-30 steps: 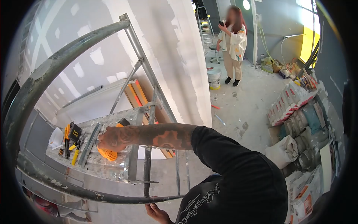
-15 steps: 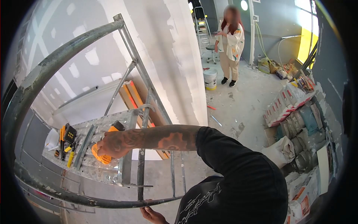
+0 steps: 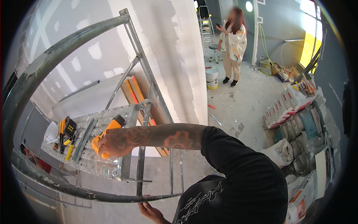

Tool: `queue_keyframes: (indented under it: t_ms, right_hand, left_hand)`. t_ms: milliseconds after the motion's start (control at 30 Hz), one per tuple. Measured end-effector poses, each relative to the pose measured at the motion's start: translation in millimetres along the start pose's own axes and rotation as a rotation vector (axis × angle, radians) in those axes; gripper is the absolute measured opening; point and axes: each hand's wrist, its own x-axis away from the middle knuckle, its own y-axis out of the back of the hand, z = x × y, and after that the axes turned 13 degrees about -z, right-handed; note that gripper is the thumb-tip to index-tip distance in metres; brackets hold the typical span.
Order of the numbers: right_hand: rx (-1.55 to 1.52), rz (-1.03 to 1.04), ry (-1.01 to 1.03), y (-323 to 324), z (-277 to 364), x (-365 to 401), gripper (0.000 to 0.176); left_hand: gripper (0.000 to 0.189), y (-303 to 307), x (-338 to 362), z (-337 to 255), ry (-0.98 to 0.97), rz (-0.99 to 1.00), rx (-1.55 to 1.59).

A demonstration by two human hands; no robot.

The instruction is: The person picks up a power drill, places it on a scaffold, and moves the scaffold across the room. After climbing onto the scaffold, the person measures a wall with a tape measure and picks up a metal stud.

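Note:
My right hand (image 3: pixel 112 143), at the end of a tattooed forearm, is closed around an orange power tool (image 3: pixel 112 125) with a black end. The tool lies over the plaster-spattered scaffold platform (image 3: pixel 102 166). At the bottom, my left hand (image 3: pixel 151 213) grips the curved metal scaffold rail (image 3: pixel 108 196), its fingers partly hidden by the tube. Left of my right hand, the platform bears grey metal strips (image 3: pixel 85 140), a yellow-handled tool (image 3: pixel 69 152), a black device with yellow buttons (image 3: pixel 69 127) and a white bucket-like container (image 3: pixel 51 132).
A person (image 3: pixel 234 44) holding a phone stands beyond the plastered wall (image 3: pixel 186 67), beside a white bucket (image 3: pixel 212 77). Stacked bags (image 3: pixel 298 128) line the right. Boards (image 3: pixel 138 100) lean behind the platform. Someone in red (image 3: pixel 43 165) shows low at left.
More of the orange tool's black end shows beyond my right hand. The standing person has raised the phone. Someone in red has come into view at the lower left. My view has shifted slightly.

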Motion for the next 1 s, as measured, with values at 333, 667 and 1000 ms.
queue_keyframes:
  t_ms: [333, 667, 1000]
  right_hand:
    - [-0.062, -0.153, 0.039, 2, 27, 10, 0.026]
    - [-0.426, -0.185, -0.191, -6, 59, 33, 0.028]
    - [-0.618, -0.359, -0.302, 5, 99, 156, 0.018]
  left_hand:
    - [0.026, 10, 7, 6, 0.005, 0.01, -0.039]
    - [0.033, 28, 19, -2, -0.055, 0.097, -0.081]
    - [0.024, 49, 101, -41, -0.124, 0.028, -0.243]
